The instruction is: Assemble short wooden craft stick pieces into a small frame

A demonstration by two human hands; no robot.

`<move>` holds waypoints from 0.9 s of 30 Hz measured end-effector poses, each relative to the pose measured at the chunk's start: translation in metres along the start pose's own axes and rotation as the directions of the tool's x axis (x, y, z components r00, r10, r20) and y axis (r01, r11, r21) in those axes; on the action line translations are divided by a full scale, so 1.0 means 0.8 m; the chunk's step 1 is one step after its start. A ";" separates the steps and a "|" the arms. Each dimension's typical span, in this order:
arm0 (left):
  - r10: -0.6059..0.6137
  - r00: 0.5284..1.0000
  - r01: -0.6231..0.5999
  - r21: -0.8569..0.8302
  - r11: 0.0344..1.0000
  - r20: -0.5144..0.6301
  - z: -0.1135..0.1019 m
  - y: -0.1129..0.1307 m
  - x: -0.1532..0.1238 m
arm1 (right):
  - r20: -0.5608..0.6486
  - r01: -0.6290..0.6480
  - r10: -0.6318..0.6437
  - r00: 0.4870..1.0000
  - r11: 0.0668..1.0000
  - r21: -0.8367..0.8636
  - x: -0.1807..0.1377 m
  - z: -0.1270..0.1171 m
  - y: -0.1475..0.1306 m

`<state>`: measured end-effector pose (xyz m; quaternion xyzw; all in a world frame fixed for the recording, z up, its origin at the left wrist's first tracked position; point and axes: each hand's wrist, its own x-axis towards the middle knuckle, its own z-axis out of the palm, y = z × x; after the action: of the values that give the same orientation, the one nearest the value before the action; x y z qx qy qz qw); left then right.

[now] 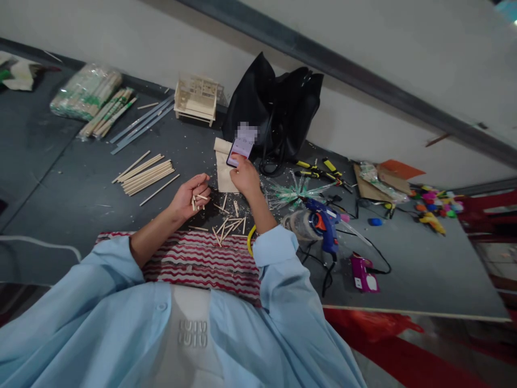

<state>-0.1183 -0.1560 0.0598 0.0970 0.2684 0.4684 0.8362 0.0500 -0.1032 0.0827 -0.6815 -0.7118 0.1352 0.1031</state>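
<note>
My left hand (193, 195) is closed around several short wooden stick pieces (199, 202), palm turned up. My right hand (244, 175) reaches to a phone (241, 151), a fingertip at its lit screen. The other fingers of that hand are partly curled, and I see nothing held in them. The phone leans upright near a black bag, on a beige cloth (226, 171). Between my forearms lies a loose heap of short cut sticks (229, 229), partly on a red-and-white striped cloth (202, 264). Longer wooden sticks (147, 175) lie side by side left of my left hand.
Behind the phone stands the black bag (278, 102), with a small wooden model bench (197, 99) left of it. Wrapped stick bundles (86, 89) lie at far left. To the right are a blue glue gun (325, 221), yellow-handled pliers (331, 166), cables and a purple box (364, 273).
</note>
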 end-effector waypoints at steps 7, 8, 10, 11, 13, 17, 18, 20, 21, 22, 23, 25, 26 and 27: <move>-0.033 0.999 0.034 -0.020 0.999 0.028 -0.002 0.002 0.001 | -0.029 -0.037 0.036 0.999 0.999 -0.035 0.033 -0.002 -0.002; -0.037 0.999 0.038 -0.019 0.999 0.029 -0.002 0.002 0.001 | -0.023 -0.041 0.040 0.999 0.998 -0.044 0.035 -0.002 -0.002; -0.041 0.999 0.042 -0.015 0.999 0.027 -0.001 0.001 0.000 | -0.011 -0.047 0.046 0.999 0.997 -0.055 0.038 -0.001 -0.001; -0.042 0.999 0.042 -0.014 0.999 0.027 -0.001 0.001 0.000 | -0.011 -0.049 0.049 0.999 0.997 -0.059 0.040 0.000 0.000; -0.041 0.999 0.042 -0.011 0.999 0.026 -0.001 0.001 0.000 | -0.021 -0.055 0.053 0.998 0.996 -0.064 0.044 0.001 0.002; -0.046 0.998 0.046 -0.001 0.999 0.031 -0.002 0.001 0.001 | -0.046 -0.059 0.056 0.997 0.996 -0.069 0.050 0.002 0.005; -0.045 0.998 0.045 0.001 0.999 0.035 -0.002 0.001 0.001 | -0.048 -0.058 0.055 0.997 0.996 -0.071 0.051 0.001 0.005; -0.040 0.998 0.040 0.003 0.999 0.044 -0.003 0.001 0.001 | -0.055 -0.059 0.055 0.997 0.995 -0.075 0.050 0.000 0.005; -0.037 0.998 0.037 0.004 0.999 0.047 -0.004 0.001 0.001 | -0.057 -0.060 0.055 0.997 0.995 -0.078 0.049 0.000 0.005; -0.035 0.998 0.035 0.004 0.999 0.048 -0.004 0.001 0.001 | -0.057 -0.061 0.056 0.997 0.995 -0.081 0.048 -0.001 0.005; -0.033 0.998 0.033 0.005 0.999 0.049 -0.004 0.000 0.001 | -0.053 -0.063 0.058 0.997 0.995 -0.084 0.046 -0.001 0.004; -0.032 0.998 0.032 0.006 0.999 0.048 -0.004 0.000 0.000 | -0.040 -0.065 0.062 0.997 0.994 -0.089 0.042 -0.002 0.003; -0.032 0.998 0.032 0.004 0.999 0.048 -0.004 0.000 0.000 | -0.035 -0.063 0.060 0.998 0.994 -0.092 0.039 -0.002 0.003; -0.032 0.998 0.032 0.003 0.999 0.047 -0.004 0.000 0.000 | -0.032 -0.059 0.056 0.998 0.994 -0.095 0.037 -0.002 0.002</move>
<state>-0.1196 -0.1561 0.0572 0.1046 0.2506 0.4521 0.8496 0.0506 -0.0737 0.0826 -0.7077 -0.6960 0.0940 0.0766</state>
